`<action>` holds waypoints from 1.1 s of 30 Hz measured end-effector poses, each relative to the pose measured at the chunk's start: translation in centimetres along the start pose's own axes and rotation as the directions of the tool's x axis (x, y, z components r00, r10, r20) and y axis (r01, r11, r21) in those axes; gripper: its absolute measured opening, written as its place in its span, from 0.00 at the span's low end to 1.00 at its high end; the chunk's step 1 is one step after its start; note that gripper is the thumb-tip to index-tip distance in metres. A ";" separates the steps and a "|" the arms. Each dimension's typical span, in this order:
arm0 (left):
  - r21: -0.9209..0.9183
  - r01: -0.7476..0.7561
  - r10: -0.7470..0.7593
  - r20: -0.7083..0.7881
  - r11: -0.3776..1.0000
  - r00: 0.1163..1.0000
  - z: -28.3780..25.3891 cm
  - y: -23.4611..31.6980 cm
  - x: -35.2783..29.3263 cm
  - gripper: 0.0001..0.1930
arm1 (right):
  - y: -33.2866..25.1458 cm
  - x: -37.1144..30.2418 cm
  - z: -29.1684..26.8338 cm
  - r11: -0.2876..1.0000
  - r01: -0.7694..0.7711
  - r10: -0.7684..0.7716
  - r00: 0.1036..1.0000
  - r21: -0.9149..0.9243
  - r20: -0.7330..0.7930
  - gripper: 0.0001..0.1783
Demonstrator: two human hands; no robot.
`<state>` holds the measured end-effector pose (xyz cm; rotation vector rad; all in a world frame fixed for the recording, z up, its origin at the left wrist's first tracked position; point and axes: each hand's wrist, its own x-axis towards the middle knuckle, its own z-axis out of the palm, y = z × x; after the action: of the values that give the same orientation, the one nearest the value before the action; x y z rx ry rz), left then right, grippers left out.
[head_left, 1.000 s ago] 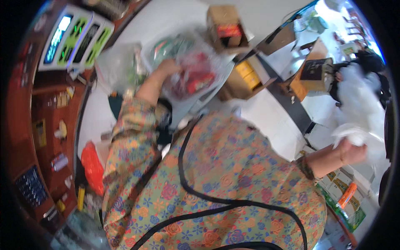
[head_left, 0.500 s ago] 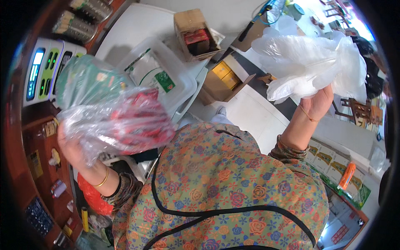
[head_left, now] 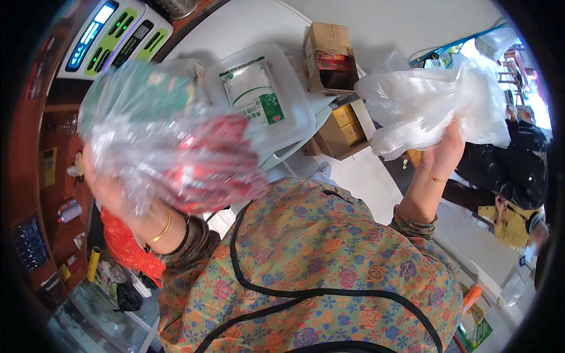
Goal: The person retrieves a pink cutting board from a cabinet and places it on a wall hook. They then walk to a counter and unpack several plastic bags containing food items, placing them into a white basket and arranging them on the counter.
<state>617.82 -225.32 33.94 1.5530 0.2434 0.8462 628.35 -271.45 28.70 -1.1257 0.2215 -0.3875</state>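
My left hand point(head_left: 109, 188) is raised on the left, closed on the gathered part of clear plastic bags. One clear bag point(head_left: 218, 167) has red contents, blurred by motion; a green packet in clear plastic point(head_left: 141, 94) sits just behind it. What exactly is inside them I cannot make out. On the right, my right hand point(head_left: 444, 150) grips a bunch of white plastic bags point(head_left: 429, 106), their loose ends spreading to both sides. Bags cover most fingertips of both hands.
A translucent tub point(head_left: 303, 117) holds a white-and-green packet point(head_left: 253, 88). Beyond stand an open cardboard box point(head_left: 329, 47) and another box with yellow packs point(head_left: 347, 126). A power-bank station point(head_left: 112, 41) is at upper left, a red bag point(head_left: 126, 241) below. A person in yellow point(head_left: 512, 226) is far right.
My view has shifted, so the tub and boxes sit further right. Both hands keep their bags; the left bags are blurred by movement. A person in yellow now shows at the right.
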 end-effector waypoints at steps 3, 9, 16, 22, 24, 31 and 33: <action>-0.163 0.186 -0.167 0.122 0.969 0.978 2.6 -2.5 1.7 0.26 | 0.6 -0.7 0.6 1.000 -0.004 0.003 0.999 0.026 0.043 0.26; -0.052 0.609 -0.544 0.395 0.791 0.740 8.0 -15.6 1.0 0.23 | 2.2 -2.3 0.4 0.999 0.006 -0.003 0.997 -0.040 0.082 0.28; 0.324 0.608 -0.689 0.354 0.724 0.632 12.1 -25.4 -1.7 0.21 | 4.1 -3.1 0.5 0.981 -0.089 0.097 0.994 -0.173 0.041 0.27; 0.250 0.416 -0.485 0.446 0.875 0.752 9.6 -13.9 0.8 0.24 | 6.9 -2.5 2.5 0.674 0.270 -0.179 0.963 -0.687 0.203 0.11; 0.156 0.398 -0.426 0.414 0.904 0.805 7.6 -9.1 1.4 0.27 | 9.3 -1.9 3.7 0.473 0.436 -0.214 0.900 -0.766 0.379 0.15; -0.248 0.419 -0.357 0.259 0.874 0.898 4.7 -1.9 2.7 0.32 | 28.0 -2.9 11.2 0.659 0.184 0.301 0.824 -0.729 0.480 0.36; -0.258 0.405 -0.336 0.272 0.877 0.902 5.2 -1.8 3.0 0.31 | 32.3 -2.7 10.8 0.512 0.185 0.422 0.797 -0.839 0.433 0.46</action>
<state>623.78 -227.16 33.71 1.2356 0.2279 0.3798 635.91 -249.22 3.84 -2.1723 -0.1061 0.3140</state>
